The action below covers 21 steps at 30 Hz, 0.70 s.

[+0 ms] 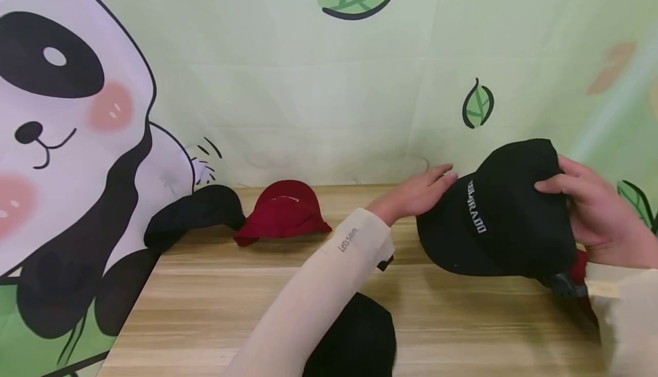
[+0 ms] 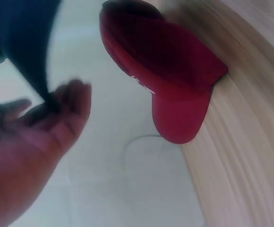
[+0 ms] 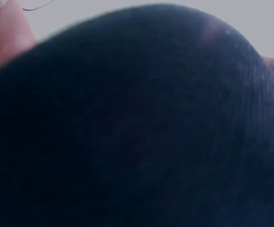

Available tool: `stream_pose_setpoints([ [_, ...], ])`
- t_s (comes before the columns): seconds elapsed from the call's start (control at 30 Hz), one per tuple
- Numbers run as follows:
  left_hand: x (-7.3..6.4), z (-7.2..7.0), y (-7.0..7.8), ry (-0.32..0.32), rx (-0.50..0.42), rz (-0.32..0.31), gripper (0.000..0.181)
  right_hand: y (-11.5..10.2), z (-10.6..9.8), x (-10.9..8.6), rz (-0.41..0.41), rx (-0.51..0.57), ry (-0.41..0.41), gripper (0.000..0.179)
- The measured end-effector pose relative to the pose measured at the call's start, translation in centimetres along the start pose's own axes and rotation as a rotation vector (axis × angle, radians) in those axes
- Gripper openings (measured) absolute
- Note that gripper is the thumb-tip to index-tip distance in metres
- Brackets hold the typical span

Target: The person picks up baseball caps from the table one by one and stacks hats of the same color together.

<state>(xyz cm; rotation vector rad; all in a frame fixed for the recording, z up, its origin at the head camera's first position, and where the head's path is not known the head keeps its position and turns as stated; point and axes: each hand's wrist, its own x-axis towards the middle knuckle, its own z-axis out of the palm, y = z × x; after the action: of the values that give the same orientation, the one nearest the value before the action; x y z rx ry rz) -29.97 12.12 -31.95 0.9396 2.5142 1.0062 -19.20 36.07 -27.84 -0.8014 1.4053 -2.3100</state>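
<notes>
A black baseball cap (image 1: 504, 217) with light lettering on its front is held up above the table at the right of the head view. My right hand (image 1: 606, 211) grips its back part, with the thumb lying on the outside of the crown. My left hand (image 1: 416, 194) reaches to the brim's upper edge, fingers nearly straight. In the left wrist view, the cap's dark edge (image 2: 28, 52) comes down to the fingers of that hand (image 2: 32, 151). Dark fabric (image 3: 141, 123) fills most of the right wrist view and hides the right hand's grip.
A dark cap (image 1: 200, 214) and a red cap (image 1: 285, 211) sit along the back of the wooden table (image 1: 216, 291). Another black cap (image 1: 365, 337) lies in front, partly behind the left sleeve. Something red (image 1: 580, 267) shows beside the right wrist. A printed cloth (image 1: 308, 91) hangs behind.
</notes>
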Motion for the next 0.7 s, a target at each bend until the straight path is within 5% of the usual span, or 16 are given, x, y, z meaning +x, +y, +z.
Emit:
stream_pose_setpoints([
  [0.3,-1.1,-1.8,-1.1,-0.182,-0.165,0.073,0.043,-0.5,0.5,0.0,0.121,-0.001,-0.197,0.062],
  [0.43,-2.0,-2.7,-1.6,-0.219,-0.182,0.086,0.044,-0.9,0.5,0.0,0.160,-0.047,-0.206,0.060],
  [0.7,-4.0,-4.1,-2.2,-0.258,-0.215,0.016,0.041,-1.5,0.6,0.1,0.257,-0.213,-0.134,0.051],
])
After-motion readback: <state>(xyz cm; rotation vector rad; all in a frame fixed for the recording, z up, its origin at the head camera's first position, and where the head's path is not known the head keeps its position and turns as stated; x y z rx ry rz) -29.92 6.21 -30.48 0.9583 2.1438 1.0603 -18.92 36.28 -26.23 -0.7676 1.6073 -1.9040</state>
